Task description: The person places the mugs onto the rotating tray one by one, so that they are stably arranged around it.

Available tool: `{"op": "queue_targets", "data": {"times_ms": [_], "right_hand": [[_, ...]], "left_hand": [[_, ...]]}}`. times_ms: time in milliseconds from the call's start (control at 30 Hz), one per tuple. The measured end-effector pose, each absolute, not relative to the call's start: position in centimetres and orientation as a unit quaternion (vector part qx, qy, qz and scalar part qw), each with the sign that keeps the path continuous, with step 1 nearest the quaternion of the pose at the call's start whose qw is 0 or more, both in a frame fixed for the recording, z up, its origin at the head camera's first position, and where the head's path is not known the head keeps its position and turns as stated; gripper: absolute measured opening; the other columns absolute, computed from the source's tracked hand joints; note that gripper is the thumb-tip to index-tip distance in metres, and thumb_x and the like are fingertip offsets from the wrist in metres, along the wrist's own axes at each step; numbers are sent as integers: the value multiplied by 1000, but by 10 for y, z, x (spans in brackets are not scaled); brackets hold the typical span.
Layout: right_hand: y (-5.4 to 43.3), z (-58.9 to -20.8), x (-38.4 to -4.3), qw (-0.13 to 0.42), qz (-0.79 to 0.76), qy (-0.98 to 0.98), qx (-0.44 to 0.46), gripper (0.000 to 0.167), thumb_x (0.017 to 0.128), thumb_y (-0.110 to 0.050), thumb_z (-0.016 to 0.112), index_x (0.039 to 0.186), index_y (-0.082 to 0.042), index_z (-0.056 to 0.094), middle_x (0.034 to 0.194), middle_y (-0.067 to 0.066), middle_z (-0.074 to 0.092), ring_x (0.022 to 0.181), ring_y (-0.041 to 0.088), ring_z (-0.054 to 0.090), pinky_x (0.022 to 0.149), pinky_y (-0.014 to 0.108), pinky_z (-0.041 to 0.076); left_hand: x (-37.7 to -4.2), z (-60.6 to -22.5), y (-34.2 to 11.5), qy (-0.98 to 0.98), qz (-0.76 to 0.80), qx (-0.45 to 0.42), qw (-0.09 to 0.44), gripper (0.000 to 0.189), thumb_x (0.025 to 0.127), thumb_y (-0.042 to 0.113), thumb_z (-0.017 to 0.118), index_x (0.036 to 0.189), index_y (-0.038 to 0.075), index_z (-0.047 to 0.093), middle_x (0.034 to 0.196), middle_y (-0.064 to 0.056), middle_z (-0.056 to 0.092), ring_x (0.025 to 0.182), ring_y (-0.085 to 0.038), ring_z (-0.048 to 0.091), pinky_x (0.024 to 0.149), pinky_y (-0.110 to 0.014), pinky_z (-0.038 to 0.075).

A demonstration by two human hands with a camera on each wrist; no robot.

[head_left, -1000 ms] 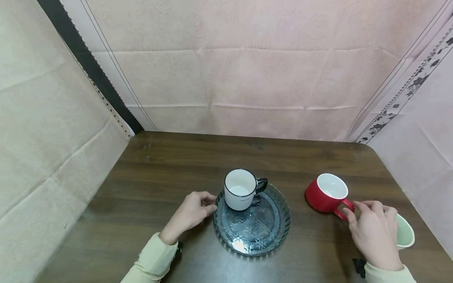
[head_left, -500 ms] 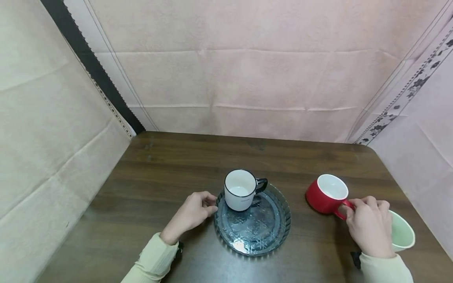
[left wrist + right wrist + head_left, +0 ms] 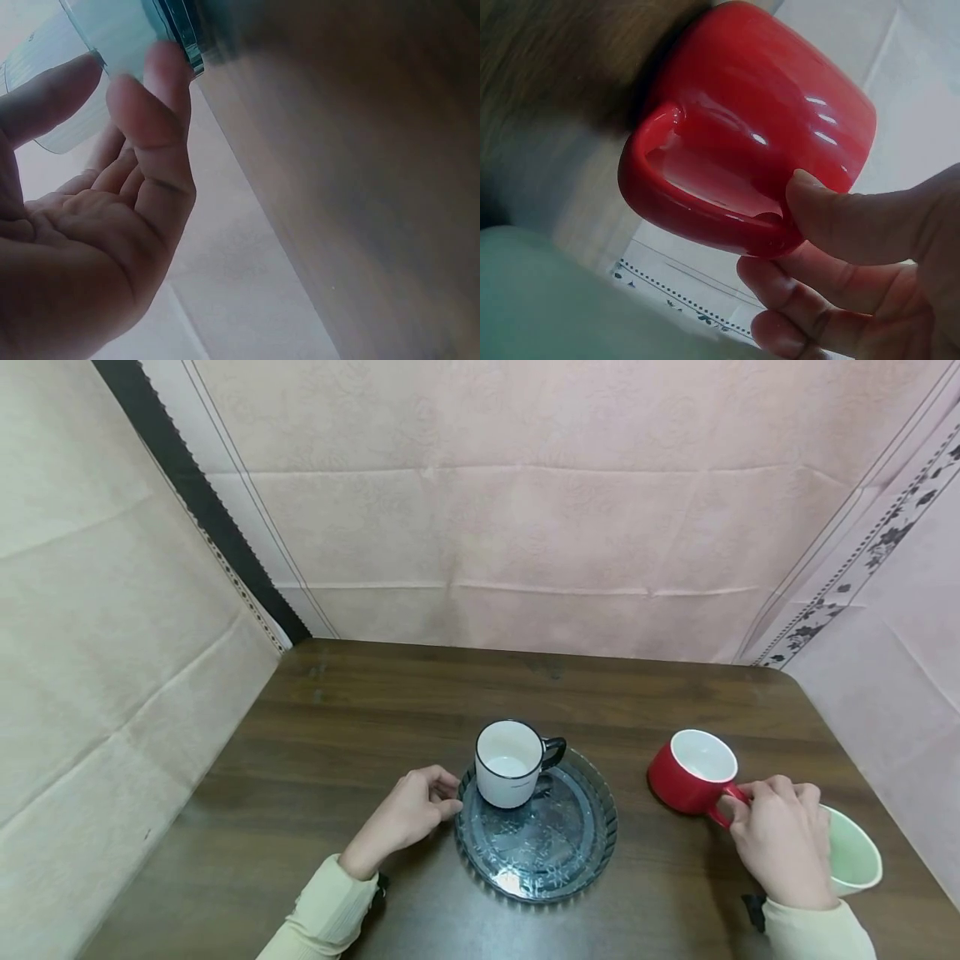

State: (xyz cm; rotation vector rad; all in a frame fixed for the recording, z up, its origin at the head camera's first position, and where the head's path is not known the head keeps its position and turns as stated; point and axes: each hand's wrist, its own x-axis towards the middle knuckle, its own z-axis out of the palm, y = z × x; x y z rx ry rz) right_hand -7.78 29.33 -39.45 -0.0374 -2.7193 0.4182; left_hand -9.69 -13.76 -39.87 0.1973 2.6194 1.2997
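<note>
A white mug (image 3: 508, 777) with a black rim and black handle stands upright on a clear patterned glass plate (image 3: 547, 852), toward the plate's far left part. My left hand (image 3: 408, 814) holds the plate's left rim, its thumb and fingers on either side of the glass edge (image 3: 131, 37) in the left wrist view. To the right, a red mug (image 3: 686, 781) with a white inside stands on the table. The right hand (image 3: 783, 843) pinches its handle; in the right wrist view the thumb lies on top of the handle (image 3: 705, 217) and curled fingers lie beneath.
A pale green bowl (image 3: 855, 856) sits right beside the right hand, partly hidden by it. The brown wooden table (image 3: 420, 693) is enclosed by pale cloth (image 3: 480, 552) along its back and both sides.
My right hand has shifted slightly left and away from me, taking the red mug's handle and uncovering more of the green bowl. The left hand stays at the plate rim.
</note>
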Motion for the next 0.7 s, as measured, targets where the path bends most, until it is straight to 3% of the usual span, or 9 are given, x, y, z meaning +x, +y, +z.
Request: {"op": "queue_targets", "data": {"times_ms": [233, 400, 700], "right_hand": [[287, -390, -78, 218, 147, -965, 0, 21, 80, -9, 72, 84, 11, 66, 86, 28, 55, 80, 45, 42, 65, 55, 35], [281, -387, -78, 189, 170, -967, -22, 22, 83, -8, 70, 88, 13, 64, 88, 27, 51, 77, 42, 49, 58, 55, 46], [277, -384, -81, 167, 186, -967, -39, 24, 86, -9, 68, 92, 13, 61, 85, 29, 58, 73, 43, 54, 60, 58, 47]], "left_hand": [[-96, -400, -138, 880, 457, 72, 109, 27, 89, 7, 68, 114, -1, 63, 96, -7, 66, 64, -15, 56, 56, -32, 49], [-97, -400, -138, 880, 454, 86, 111, 37, 89, 6, 67, 125, -2, 60, 99, -8, 66, 63, -14, 56, 53, -31, 49], [-96, -400, -138, 882, 449, 84, 117, 38, 90, 7, 67, 126, -1, 61, 100, -9, 66, 62, -15, 56, 52, -32, 49]]}}
